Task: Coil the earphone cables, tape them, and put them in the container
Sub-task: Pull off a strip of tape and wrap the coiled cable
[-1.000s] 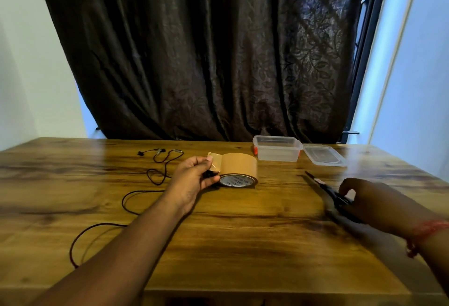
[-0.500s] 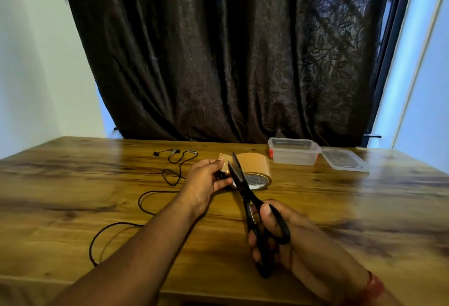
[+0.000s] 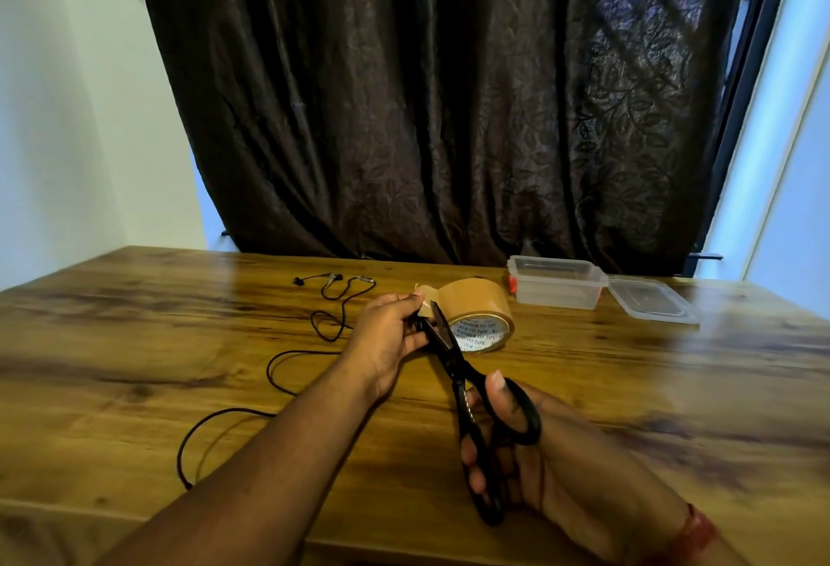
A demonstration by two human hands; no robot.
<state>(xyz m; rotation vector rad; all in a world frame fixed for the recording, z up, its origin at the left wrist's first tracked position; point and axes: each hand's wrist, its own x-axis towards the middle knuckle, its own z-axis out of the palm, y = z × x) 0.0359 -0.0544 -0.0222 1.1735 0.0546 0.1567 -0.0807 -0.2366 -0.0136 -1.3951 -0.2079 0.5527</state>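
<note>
Head view, tape roll [image 3: 477, 313] just beside left hand [image 3: 390, 328]

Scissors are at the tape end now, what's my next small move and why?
Probably close the scissors with the right hand: their blades sit at the strip that the left hand pinches off the tape roll, ready to cut.

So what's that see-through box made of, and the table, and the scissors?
The box looks like clear plastic, since the table shows faintly through its cloudy walls. The table looks like wood or a wood-look top: brown grain streaks and a glossy shine. The scissors have matte black handles, probably plastic; the dark blades are likely metal, though that is hard to tell here.
</note>
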